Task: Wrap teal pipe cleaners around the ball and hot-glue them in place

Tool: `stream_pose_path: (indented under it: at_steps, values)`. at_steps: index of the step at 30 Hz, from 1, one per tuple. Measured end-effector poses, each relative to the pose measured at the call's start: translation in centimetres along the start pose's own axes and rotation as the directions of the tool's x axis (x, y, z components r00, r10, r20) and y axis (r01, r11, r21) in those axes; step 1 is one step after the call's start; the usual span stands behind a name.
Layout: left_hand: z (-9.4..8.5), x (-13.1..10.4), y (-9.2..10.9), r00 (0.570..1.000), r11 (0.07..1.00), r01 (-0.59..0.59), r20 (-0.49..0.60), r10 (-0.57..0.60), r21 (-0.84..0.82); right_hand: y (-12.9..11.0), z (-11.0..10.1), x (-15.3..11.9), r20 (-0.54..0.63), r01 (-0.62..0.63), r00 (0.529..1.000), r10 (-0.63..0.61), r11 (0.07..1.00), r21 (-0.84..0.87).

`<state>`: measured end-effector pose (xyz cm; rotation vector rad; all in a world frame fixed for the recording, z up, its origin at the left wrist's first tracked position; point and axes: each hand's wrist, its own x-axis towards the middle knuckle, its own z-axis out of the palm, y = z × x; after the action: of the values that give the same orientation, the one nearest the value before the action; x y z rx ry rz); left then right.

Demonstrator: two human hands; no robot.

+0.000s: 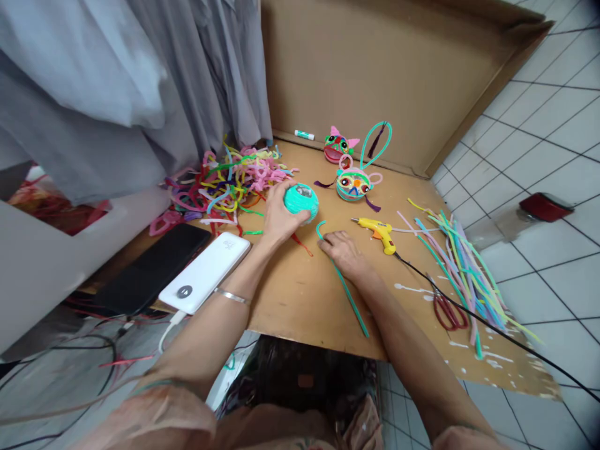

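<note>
My left hand (280, 215) is wrapped round a turquoise ball (300, 199) with a greyish opening or patch near its top. Just right of it, my right hand (341, 251) rests low over the table with its fingers closed on a turquoise pipe cleaner (350, 299). One end of that pipe cleaner curls out past the fingertips, and the rest runs toward the table's front edge. A yellow glue gun (382, 232) lies to the right of my right hand. Behind stand two decorated animal heads, one with round pink ears (352, 185) and one with pointed pink ears (336, 149).
Tangled coloured pipe cleaners (239, 175) fill the back left. A white power bank (206, 272) and a black phone (154, 265) lie at the left. Straight pipe cleaners (464, 269), red-handled scissors (449, 311) and the glue gun's black cord (459, 305) occupy the right. Cardboard (375, 75) stands behind.
</note>
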<state>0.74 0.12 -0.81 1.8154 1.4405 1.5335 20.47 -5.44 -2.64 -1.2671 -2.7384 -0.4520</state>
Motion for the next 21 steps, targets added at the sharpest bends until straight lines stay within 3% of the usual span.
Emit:
stream_pose_path:
  at_steps: [3,8,11,13,15,17,19,21]
  values:
    - [0.1,0.0,0.0,1.000,1.000,0.005,0.013,-0.005,-0.008,0.1,0.1,0.4,0.022,0.059,0.998,-0.059,0.998,-0.020]
    - [0.4,0.0,-0.3,1.000,1.000,0.002,0.005,-0.002,-0.005,0.6,0.4,0.3,-0.065,0.102,0.993,-0.101,0.994,0.027]
    - [0.4,0.0,-0.5,1.000,1.000,0.006,0.015,-0.006,-0.001,0.9,0.8,-0.3,-0.185,0.120,0.977,-0.102,0.989,0.087]
    - [0.3,0.1,-0.6,0.999,1.000,0.031,0.031,-0.031,-0.001,1.1,1.0,-0.7,-0.322,0.096,0.946,-0.036,0.980,0.173]
    - [0.2,0.2,-0.6,0.997,0.998,0.067,0.047,-0.066,-0.013,1.1,1.1,-1.0,-0.441,0.034,0.890,0.119,0.945,0.324]
    - [0.2,0.3,-0.6,0.994,0.995,0.095,0.061,-0.093,-0.035,1.1,1.1,-1.2,-0.481,-0.052,0.804,0.349,0.848,0.528]
    - [0.3,0.3,-0.5,0.992,0.992,0.104,0.073,-0.099,-0.065,0.9,0.8,-1.0,-0.443,-0.104,0.684,0.580,0.678,0.727]
    - [0.4,0.2,-0.3,0.991,0.990,0.101,0.099,-0.091,-0.100,0.6,0.2,-0.7,-0.379,-0.076,0.556,0.740,0.499,0.863]
